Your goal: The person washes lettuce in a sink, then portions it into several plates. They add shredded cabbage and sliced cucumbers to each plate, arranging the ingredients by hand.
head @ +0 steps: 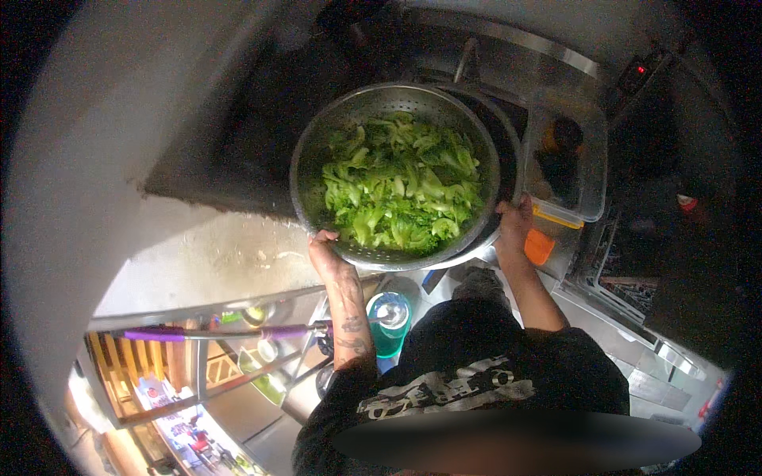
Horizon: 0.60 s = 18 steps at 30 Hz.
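Note:
A large metal colander point(303, 149) with small holes in its wall is tilted toward me. Chopped green leafy vegetable, like lettuce point(405, 190), fills much of it. My left hand point(330, 259) grips the near left rim, with the thumb over the edge. At the right rim is my right hand point(513, 232), closed around the edge. Behind the colander shows a second round metal vessel point(517, 137), mostly hidden; whether my right hand also holds it, I cannot tell.
A clear plastic container point(595, 172) with an orange item point(539, 247) near it stands to the right. On the left is a wet, pale countertop point(256, 250). Below lie a teal bucket point(390, 345) and a purple-handled pole point(238, 334). A red display point(641, 69) glows at upper right.

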Each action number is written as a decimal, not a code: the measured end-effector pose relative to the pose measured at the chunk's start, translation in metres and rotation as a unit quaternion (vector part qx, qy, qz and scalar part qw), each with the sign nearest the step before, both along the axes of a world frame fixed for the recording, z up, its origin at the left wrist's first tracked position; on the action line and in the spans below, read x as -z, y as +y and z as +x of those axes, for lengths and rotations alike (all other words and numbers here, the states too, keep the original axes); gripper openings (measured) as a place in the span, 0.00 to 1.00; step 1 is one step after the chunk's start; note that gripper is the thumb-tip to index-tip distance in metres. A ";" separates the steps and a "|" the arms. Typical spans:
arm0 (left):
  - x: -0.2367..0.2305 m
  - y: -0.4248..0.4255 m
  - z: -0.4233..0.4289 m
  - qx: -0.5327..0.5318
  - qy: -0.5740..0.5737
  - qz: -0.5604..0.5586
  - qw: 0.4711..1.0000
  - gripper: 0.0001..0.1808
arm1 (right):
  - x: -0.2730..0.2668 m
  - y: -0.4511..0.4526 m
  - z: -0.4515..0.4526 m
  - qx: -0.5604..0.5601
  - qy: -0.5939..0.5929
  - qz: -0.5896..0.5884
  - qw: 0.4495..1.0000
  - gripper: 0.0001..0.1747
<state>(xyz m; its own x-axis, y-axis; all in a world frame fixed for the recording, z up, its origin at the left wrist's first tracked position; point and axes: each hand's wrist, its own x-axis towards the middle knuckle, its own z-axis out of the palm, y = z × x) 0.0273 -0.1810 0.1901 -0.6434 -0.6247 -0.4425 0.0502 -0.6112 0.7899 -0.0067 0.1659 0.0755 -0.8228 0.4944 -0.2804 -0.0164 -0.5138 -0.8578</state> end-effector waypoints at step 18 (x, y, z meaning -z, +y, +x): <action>-0.038 0.036 0.063 -0.073 -0.011 0.087 0.993 0.47 | -0.119 0.021 0.006 -0.337 -0.135 -0.009 0.932 0.25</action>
<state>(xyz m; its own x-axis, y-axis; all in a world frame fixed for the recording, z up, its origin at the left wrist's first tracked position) 0.0902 -0.1455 0.2281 -0.5404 -0.6228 -0.5658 0.1315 -0.7267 0.6743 -0.0009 0.1873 0.1947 -0.8428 -0.1164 -0.5255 0.5307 -0.3426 -0.7752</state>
